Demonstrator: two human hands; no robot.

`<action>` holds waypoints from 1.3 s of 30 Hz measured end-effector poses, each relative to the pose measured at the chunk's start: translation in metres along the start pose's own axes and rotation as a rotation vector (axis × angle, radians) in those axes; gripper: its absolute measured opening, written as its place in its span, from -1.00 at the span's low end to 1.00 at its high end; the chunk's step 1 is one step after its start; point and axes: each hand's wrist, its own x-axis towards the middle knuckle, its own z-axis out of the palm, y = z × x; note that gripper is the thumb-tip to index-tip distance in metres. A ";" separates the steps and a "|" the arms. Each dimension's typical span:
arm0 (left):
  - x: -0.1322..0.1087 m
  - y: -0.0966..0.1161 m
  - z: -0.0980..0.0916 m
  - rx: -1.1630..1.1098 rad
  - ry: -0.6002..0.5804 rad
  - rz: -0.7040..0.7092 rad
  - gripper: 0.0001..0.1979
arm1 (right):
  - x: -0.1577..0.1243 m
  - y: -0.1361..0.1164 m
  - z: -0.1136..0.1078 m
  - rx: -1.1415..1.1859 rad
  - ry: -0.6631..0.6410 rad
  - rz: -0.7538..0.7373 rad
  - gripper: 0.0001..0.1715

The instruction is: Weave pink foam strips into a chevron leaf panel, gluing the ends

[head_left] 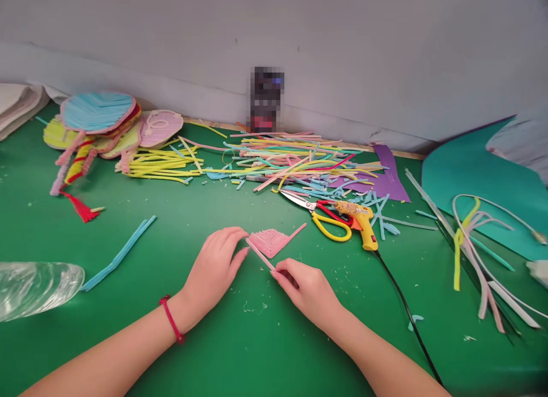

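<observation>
- Right hand [308, 288], close to the table's front edge, pinches the near end of a pink strip [261, 255] between thumb and forefinger. Tight grip, and I'd say it's there to keep the strip taut.
- Left hand [218, 265], red cord [172, 320] on the wrist, closes thumb and fingertips on the strip's far end, right against the woven pink piece [270, 241], holding it flat on the green table [257, 340].
- That piece is made of fuzzy strips laid in a chevron, roughly triangular, with one tail poking out to the right. It lies mid-table, just beyond both hands.
- Over at the left edge is a crinkly clear plastic bag [34, 288], with blue strips [120, 251] beside it.
- Right of the work, handy: yellow-handled scissors [327, 219] and a yellow glue gun [363, 221], its black cord [406, 311] trailing to the front edge.
- Farther back there's a tangled heap of soft coloured strips [291, 163]. Rounded woven fans [98, 114] are stacked at the far left corner, and a teal sheet [475, 180] lies at the right edge.
</observation>
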 end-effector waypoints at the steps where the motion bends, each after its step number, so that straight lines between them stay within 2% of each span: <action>1: -0.003 0.005 -0.001 0.031 0.029 0.081 -0.73 | -0.001 -0.001 -0.003 0.011 0.022 0.008 -0.76; 4: -0.014 0.019 -0.005 0.078 0.122 0.238 -0.42 | -0.004 -0.003 -0.017 0.065 0.158 0.042 -0.78; 7: -0.019 0.026 -0.008 0.068 0.225 0.245 -0.23 | -0.007 -0.001 -0.041 0.043 0.379 0.110 -0.85; 9: -0.019 0.025 -0.009 0.058 0.239 0.239 -0.21 | -0.007 0.003 -0.058 -0.018 0.562 0.195 -0.92; 11: -0.017 0.023 -0.009 0.058 0.212 0.275 -0.24 | -0.007 0.008 -0.072 -0.064 0.826 0.240 -0.94; 13: -0.016 0.022 -0.009 0.053 0.148 0.367 -0.28 | -0.006 0.011 -0.079 -0.147 1.060 0.193 -0.92; 14: -0.016 0.023 -0.009 0.044 0.110 0.425 -0.32 | -0.006 0.011 -0.079 -0.199 1.095 0.149 -0.91; 15: -0.016 0.025 -0.010 0.032 0.072 0.482 -0.37 | -0.005 0.011 -0.076 -0.246 1.058 0.104 -0.89; 16: -0.017 0.027 -0.010 0.019 0.040 0.533 -0.42 | -0.004 0.010 -0.071 -0.275 0.967 0.059 -0.89; 18: -0.018 0.032 -0.011 0.011 0.010 0.597 -0.52 | -0.002 0.005 -0.055 -0.272 0.700 -0.015 -0.87; 21: -0.020 0.038 -0.010 0.064 0.016 0.593 -0.63 | -0.001 -0.004 -0.026 -0.210 0.409 -0.107 -0.88; 22: -0.021 0.040 -0.009 0.092 0.020 0.572 -0.64 | -0.001 -0.006 -0.018 -0.206 0.362 -0.127 -0.88; 27: -0.026 0.040 0.002 0.227 0.010 0.447 -0.59 | -0.001 -0.008 0.002 -0.247 0.265 -0.170 -0.83; 34: -0.037 0.034 0.016 0.322 -0.123 0.319 -0.48 | -0.002 -0.004 0.010 -0.296 0.204 -0.148 -0.77; 39: -0.038 0.030 0.020 0.334 -0.151 0.304 -0.41 | -0.002 -0.004 0.013 -0.317 0.188 -0.134 -0.74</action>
